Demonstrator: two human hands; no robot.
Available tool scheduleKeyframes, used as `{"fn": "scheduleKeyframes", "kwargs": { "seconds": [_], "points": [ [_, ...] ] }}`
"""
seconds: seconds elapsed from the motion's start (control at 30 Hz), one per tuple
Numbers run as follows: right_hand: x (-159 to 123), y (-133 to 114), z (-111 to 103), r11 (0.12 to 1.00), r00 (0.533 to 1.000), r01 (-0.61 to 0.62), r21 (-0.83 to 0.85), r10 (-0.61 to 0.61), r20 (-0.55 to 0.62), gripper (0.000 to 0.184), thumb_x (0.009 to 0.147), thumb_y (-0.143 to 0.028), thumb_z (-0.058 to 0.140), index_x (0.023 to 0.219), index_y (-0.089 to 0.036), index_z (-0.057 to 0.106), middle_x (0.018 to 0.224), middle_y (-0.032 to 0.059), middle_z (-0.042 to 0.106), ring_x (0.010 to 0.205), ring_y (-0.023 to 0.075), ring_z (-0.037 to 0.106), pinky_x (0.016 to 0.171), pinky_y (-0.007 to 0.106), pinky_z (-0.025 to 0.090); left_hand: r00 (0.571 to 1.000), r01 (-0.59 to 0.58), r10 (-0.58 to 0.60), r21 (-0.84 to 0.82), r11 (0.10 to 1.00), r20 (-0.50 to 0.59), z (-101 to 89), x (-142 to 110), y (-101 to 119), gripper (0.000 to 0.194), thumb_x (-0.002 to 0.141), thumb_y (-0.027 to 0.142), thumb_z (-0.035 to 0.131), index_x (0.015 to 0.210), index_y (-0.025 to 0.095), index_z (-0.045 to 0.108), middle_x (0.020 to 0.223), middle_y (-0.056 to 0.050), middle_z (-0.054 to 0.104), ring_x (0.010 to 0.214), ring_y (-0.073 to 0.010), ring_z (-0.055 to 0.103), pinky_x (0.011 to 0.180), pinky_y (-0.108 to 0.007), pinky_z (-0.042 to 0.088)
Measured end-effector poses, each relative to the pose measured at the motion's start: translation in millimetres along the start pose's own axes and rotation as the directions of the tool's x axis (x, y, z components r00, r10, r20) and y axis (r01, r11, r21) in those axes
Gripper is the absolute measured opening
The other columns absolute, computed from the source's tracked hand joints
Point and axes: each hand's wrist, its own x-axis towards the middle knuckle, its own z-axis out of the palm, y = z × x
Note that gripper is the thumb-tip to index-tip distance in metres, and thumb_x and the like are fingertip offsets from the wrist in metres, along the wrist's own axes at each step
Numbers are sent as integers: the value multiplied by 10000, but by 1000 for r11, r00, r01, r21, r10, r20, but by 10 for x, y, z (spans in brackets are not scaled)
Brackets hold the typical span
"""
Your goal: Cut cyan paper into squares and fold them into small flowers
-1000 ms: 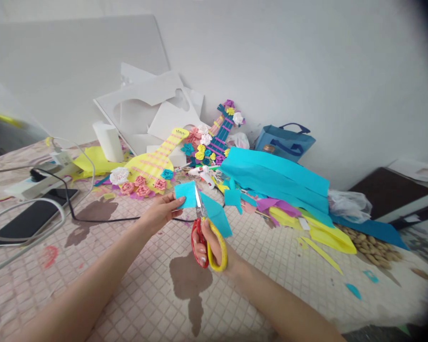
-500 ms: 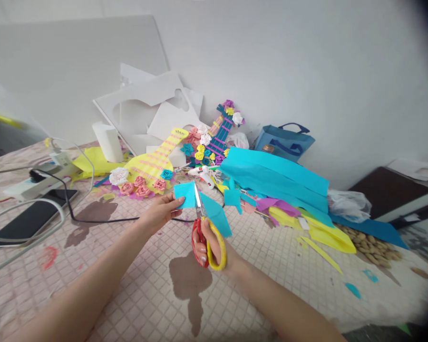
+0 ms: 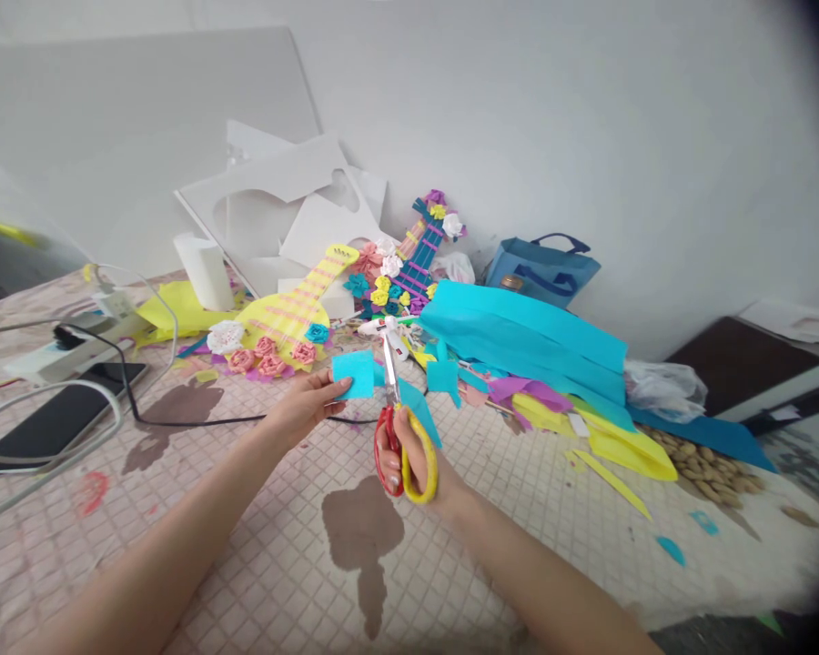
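Between thumb and fingers, my left hand pinches a small square of turquoise paper. My right hand is wrapped round scissors with one red and one yellow handle loop. Their blades look closed and point up and away, just right of the square and apart from it. Behind the blades lies a larger turquoise paper piece, partly hidden by them. Another small turquoise square rests farther right.
Behind stand a yellow paper guitar with paper flowers and a white glue gun. Turquoise sheets, yellow scraps and peanuts lie right. At left are a power strip, cables and a dark phone-like device.
The scissors have moved slightly right, away from the square's right edge, and a gap shows between them. My left hand keeps the square in nearly the same place.
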Motion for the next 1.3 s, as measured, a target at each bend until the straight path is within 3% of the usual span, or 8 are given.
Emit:
{"fn": "scheduleKeyframes", "kwargs": {
  "seconds": [0.13,0.3,0.43,0.6,0.8,0.97,1.13,1.3],
  "points": [
    [24,-135,-165,980,987,140,-140,-148,-55,598,669,-792,496,687,-194,475,405,-101,358,316,56,349,342,189,286,1000,-2,4,136,991,-13,63,84,-1,350,576,381,822,791,149,672,778,-27,655,622,-91,559,586,-206,434],
    [-7,-516,-482,899,873,372,-231,-423,-243,589,647,-789,528,672,-203,483,387,-81,380,329,71,369,348,199,282,998,-62,56,419,906,26,488,405,-30,321,604,431,766,683,152,628,638,-22,625,556,-114,563,491,-205,368],
    [-37,-759,-670,882,813,444,-158,-470,-344,596,622,-808,527,637,-215,463,383,-86,360,319,71,355,340,204,285,993,-122,101,547,828,68,958,820,-166,263,618,300,750,539,165,538,484,12,527,524,-139,553,473,-223,340],
    [-16,-828,-788,897,812,426,-116,-435,-389,621,602,-832,511,614,-214,455,377,-86,344,313,72,354,339,201,277,967,-236,234,710,663,103,1302,1161,-234,352,563,143,740,422,187,421,461,2,463,673,-212,578,563,-263,355],
    [3,-803,-811,910,825,402,-96,-406,-393,614,615,-825,507,625,-214,454,382,-86,359,315,73,366,341,205,279,924,-329,349,796,509,158,1098,1167,43,191,552,81,703,576,184,543,661,-53,597,868,-266,587,675,-288,400],
    [9,-766,-754,913,827,399,-82,-397,-398,609,592,-807,557,635,-204,484,380,-89,371,309,67,372,327,195,296,934,-338,273,815,470,229,816,1207,147,132,637,111,638,562,167,545,486,0,546,600,-187,621,563,-249,441],
    [45,-735,-779,917,825,391,-82,-389,-410,617,582,-807,566,627,-197,482,376,-91,380,301,63,374,313,189,307,930,-361,229,832,421,288,975,1277,-16,98,734,217,613,691,129,614,563,-18,611,575,-173,640,543,-250,487],
    [75,-742,-873,922,820,377,-90,-377,-430,611,594,-810,550,640,-206,472,371,-94,370,298,68,371,309,189,299,874,-437,355,855,279,331,1120,1199,-60,351,768,285,619,1076,117,593,991,-127,672,893,-241,639,788,-353,507]
  ]
}}
